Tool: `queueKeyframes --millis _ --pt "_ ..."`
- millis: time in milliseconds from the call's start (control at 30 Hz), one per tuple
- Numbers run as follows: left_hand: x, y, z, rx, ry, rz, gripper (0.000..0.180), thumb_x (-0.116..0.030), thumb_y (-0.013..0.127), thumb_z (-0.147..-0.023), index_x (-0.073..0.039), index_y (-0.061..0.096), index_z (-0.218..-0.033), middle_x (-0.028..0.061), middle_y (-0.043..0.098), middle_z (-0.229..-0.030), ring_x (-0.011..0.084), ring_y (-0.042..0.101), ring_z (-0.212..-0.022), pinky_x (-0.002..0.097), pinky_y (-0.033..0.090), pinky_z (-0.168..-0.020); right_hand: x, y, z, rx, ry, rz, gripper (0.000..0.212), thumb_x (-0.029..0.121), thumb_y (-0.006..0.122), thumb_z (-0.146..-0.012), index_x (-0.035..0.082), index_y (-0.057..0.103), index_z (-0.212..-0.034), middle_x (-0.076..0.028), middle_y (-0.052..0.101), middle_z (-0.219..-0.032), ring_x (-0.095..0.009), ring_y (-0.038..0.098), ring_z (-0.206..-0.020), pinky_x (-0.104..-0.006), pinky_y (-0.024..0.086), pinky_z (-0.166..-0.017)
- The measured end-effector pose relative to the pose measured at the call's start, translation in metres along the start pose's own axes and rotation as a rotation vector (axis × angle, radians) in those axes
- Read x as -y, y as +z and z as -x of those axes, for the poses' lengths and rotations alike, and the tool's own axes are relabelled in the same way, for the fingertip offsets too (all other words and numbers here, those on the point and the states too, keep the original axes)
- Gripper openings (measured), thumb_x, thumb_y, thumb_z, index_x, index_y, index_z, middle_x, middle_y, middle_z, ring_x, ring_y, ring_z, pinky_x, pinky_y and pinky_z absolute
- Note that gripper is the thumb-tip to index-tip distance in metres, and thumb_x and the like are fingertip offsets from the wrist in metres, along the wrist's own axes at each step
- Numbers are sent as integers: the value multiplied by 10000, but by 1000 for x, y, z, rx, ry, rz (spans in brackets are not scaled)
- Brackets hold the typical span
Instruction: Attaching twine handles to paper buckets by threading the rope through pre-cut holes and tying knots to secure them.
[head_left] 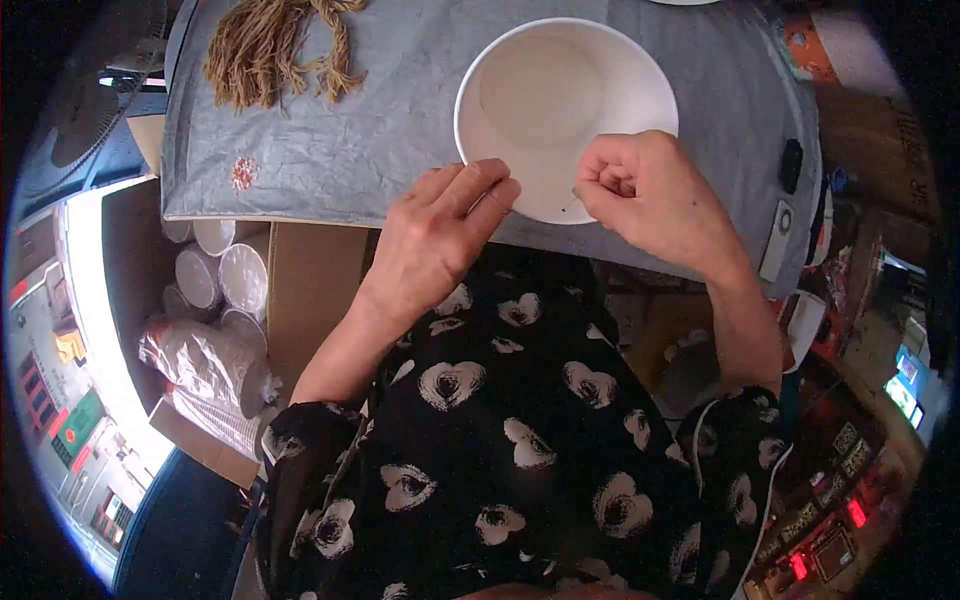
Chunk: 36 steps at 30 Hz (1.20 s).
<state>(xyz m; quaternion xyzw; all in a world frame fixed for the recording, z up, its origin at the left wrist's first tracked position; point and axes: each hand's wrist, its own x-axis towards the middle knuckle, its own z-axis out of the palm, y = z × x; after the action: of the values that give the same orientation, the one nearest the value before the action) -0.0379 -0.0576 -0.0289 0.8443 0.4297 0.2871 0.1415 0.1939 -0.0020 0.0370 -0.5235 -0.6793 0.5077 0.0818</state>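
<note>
While left hand [430, 225] and right hand [665, 195] pinch, the white tub [552, 112] opens upward

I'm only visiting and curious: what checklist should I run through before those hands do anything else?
1. White bucket open at the top: ok.
2. Left hand and right hand both near the bucket's near side: ok.
3. What the fingertips pinch: cannot tell, too small.
4. Brown twine bundle apart from the bucket: ok.
5. Small reddish bits gathered up: not ok, they lie on the grey cloth.
</note>
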Motion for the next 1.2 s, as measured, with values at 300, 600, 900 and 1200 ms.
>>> queueKeyframes --millis 300,600,900,1200 --pt "-2 0 0 6 21 -22 317 -75 648 -742 -44 668 -1057 72 629 -1116 236 651 -958 352 543 -814 3 3 0 37 44 81 47 -27 610 -861 -26 616 -814 35 562 -614 -28 491 -573 -226 391 -523" --pt "-3 -1 -1 -8 20 -10 316 -70 640 -740 -47 658 -1055 61 623 -1089 221 650 -963 346 540 -808 1 3 2 27 57 41 54 -31 609 -873 -15 610 -821 44 553 -615 -17 480 -570 -218 374 -515" --pt "-2 -3 -1 6 -34 23 295 -45 705 -773 -69 697 -1067 79 675 -1110 282 677 -986 379 569 -823 1 2 -1 37 23 71 50 -27 611 -869 -17 605 -820 43 550 -620 -18 470 -574 -221 373 -515" --pt "-4 -5 -5 5 -35 32 283 -28 699 -778 -66 695 -1059 81 674 -1108 280 678 -987 371 572 -811 6 1 -1 53 5 139 75 -24 614 -831 -8 585 -764 19 523 -583 -33 455 -560 -243 366 -508"
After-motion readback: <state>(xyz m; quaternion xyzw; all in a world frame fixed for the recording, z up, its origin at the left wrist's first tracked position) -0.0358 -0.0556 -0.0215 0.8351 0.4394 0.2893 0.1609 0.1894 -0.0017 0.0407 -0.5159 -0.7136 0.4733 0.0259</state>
